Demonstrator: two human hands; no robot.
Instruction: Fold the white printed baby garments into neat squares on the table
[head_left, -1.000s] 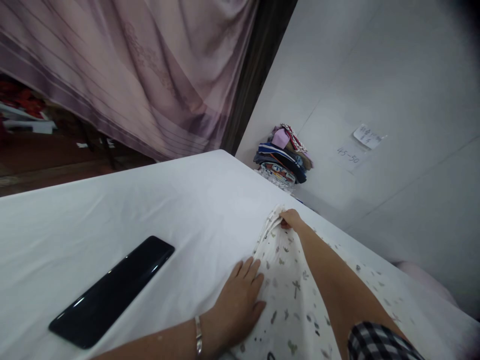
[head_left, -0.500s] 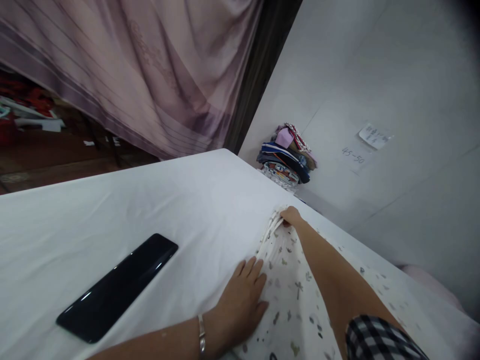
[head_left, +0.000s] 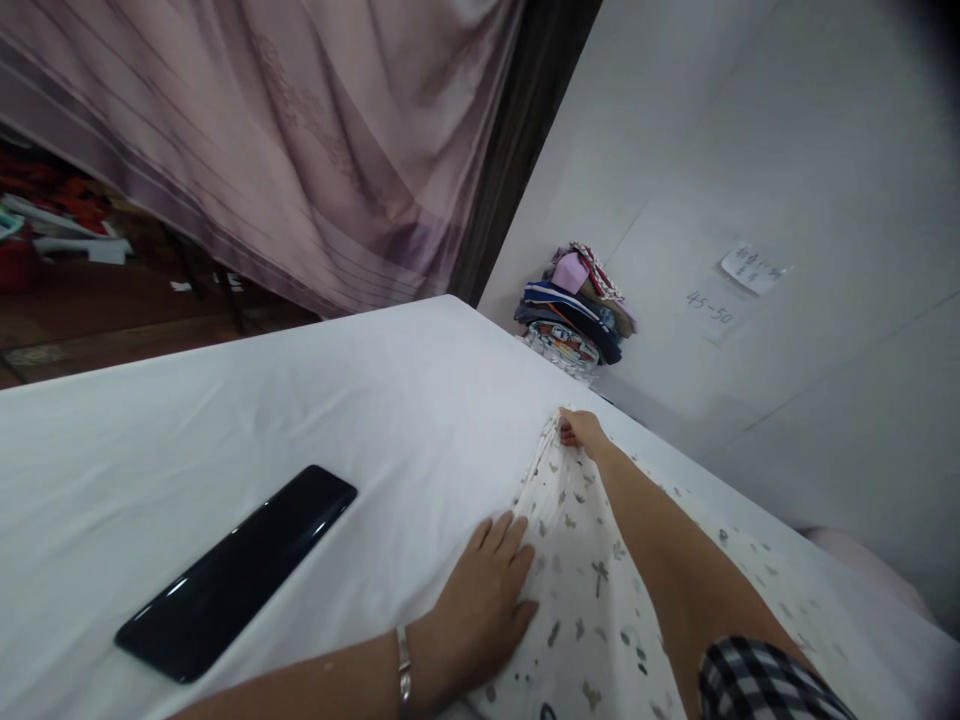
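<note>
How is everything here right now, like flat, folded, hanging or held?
Patterned cloth: bunched at one end, held there.
Right hand: closed on the bunched end.
Left hand: open, palm down at the cloth's edge.
Black shiny slab: lying flat, dark.
White table covering: spread out, slightly creased.
Clothes: stacked.
Curtain: hanging in folds.

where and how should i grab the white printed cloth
Probably best pinched at the far end of the white printed cloth, coming from the right: folds bunch together there into a narrow, graspable ridge, and the right hand holds it from that side. The left hand lies flat along the cloth's left edge, so coming from there looks more awkward.
</note>
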